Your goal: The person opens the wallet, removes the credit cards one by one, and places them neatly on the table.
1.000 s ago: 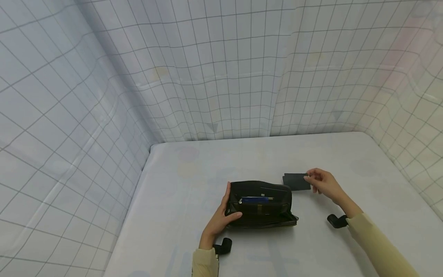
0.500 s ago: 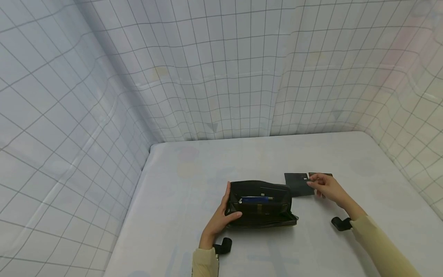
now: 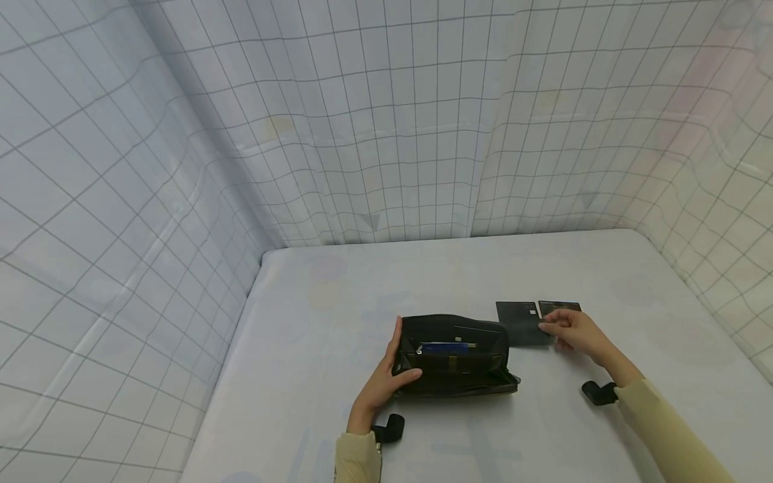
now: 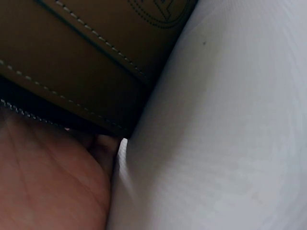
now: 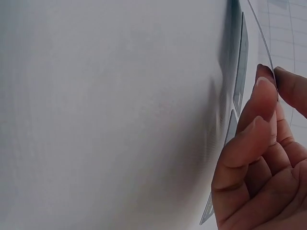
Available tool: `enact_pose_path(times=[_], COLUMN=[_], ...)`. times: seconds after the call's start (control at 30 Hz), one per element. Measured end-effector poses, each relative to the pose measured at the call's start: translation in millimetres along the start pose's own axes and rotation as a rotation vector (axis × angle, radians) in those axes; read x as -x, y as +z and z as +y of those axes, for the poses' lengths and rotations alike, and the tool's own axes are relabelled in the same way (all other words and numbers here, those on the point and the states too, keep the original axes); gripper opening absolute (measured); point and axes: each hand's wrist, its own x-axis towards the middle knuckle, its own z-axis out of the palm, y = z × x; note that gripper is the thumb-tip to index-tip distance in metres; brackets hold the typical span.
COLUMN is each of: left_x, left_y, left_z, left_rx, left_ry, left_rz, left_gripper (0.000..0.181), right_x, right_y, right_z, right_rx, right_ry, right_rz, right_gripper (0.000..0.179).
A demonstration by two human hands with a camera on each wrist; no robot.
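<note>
While a left hand point(image 3: 382, 384) holds its left end, thumb over the near rim and fingers along the end wall, a dark brown, oblong, leather-look wallet point(image 3: 457, 388) gapes on a white, cloth-covered table point(image 3: 326, 349), a slim blue object point(image 3: 443, 348) inside. Just right of the wallet, a right hand point(image 3: 576, 332) pinches a thin, dark, rectangular, seemingly plastic card point(image 3: 527, 335) by its right edge between thumb and fingertips, the other fingers loosely bent. The right-wrist view shows that card edge-on, raised off the table; a second dark, rectangular card point(image 3: 513, 309) lies right of the wallet's far corner, a third, similar card point(image 3: 552, 306) farther right. The pinched card should prove feather-light and fairly stiff, smooth enough to slip from a slack pinch; the edge away from the wallet looks the best hold. Softer-sided, the wallet likely folds inward unsupported, so its left end, walls spread, makes a sensible grip.
</note>
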Motion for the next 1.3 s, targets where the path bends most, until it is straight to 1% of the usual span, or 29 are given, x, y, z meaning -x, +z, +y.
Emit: enact_pose_path(times=[0.1,0.17,0.5,0.73,1.0,1.3], left_x=[0.0,0.0,-0.1,-0.7,-0.2,0.4], left_y=[0.1,0.1,-0.2,-0.6,-0.7,-1.0], left_z=[0.6,0.9,1.9,1.6,1.5,1.9], left_rx=[0.002,0.004,0.003,-0.007,-0.002,-0.001], left_ry=[0.001,-0.001,-0.001,0.013,0.018,0.02], left_rz=[0.001,0.001,0.003,-0.006,-0.013,-0.015], left_gripper=[0.094,0.094,0.093,0.093,0.093,0.093], right_x=[0.6,0.9,2.4,-0.5,-2.6,-3.9], right_y=[-0.9,-0.9,-0.3,-1.3,-1.2,-1.5], right_z=[1.3,2.0,4.4,9.9,7.5,5.5], right_rx=[0.003,0.002,0.05,0.047,0.067,0.09], right_ry=[0.008,0.03,0.09,0.11,0.154,0.173], right_rz=[-0.005,0.002,0.024,0.017,0.013,-0.01], right_gripper=[0.042,0.04,0.041,0.039,0.036,0.032])
